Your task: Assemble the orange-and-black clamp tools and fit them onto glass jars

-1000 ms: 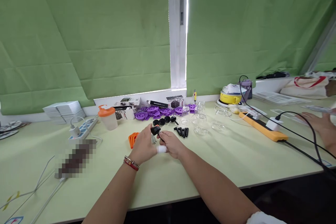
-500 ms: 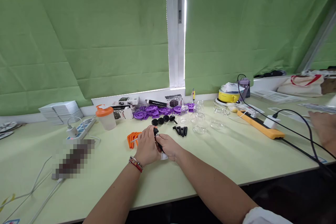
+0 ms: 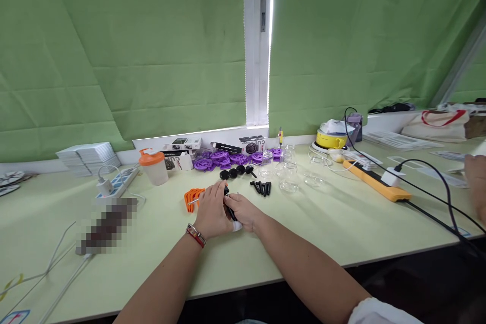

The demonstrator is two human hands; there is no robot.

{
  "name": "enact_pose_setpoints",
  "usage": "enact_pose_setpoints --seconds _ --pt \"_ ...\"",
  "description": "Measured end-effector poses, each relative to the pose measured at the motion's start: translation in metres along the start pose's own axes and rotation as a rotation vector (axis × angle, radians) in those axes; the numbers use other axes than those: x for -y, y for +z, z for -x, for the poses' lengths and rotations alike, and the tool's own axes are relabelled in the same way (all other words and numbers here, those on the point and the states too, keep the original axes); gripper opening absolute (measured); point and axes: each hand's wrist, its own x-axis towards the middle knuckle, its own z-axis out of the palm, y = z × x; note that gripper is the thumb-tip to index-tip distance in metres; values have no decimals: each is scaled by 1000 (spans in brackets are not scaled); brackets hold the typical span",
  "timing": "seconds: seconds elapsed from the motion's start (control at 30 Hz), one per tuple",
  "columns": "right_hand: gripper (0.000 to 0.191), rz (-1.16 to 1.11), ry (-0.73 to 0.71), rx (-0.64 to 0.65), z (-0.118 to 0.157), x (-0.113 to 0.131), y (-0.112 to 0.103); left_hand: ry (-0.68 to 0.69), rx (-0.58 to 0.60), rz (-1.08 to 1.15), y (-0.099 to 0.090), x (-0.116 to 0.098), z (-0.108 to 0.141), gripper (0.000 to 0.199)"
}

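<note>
- The left hand is curling its fingers around a slim black part, partly covering it.
- The right hand is pinching the same black part from the other side, so both hands are meeting around it.
- The black part is tilting between the hands, above the surface, between its far and near edges.
- A thin metal rod is sticking out left of the left hand, over some orange pieces; whether the hand is holding it, one cannot tell.
- Four round black pieces are sitting beyond the hands, toward the far edge.
- Short black tubes are lying just right of those, nearer the near edge.
- Purple parts are lying in a heap along the far edge, and clear pieces are standing to their right.
- A cup with an orange lid is standing left of the heap, near the far edge.
</note>
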Motion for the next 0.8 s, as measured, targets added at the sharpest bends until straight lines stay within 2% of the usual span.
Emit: enact_pose_setpoints --seconds 0.23,0.43,0.7,0.77,0.8 --pt "34 -39 46 36 0 -1 -2 10 26 37 0 2 0 104" --pt "36 -18 27 51 2 3 -1 28 7 46 -4 2 1 105" --pt "41 -103 100 131 2 6 -10 12 -24 77 -10 -4 1 94" --pt "40 -75 90 84 -2 9 -17 -21 1 102 -13 -1 1 94" --pt "38 -45 72 22 -4 11 -22 -51 19 123 -16 0 1 94"
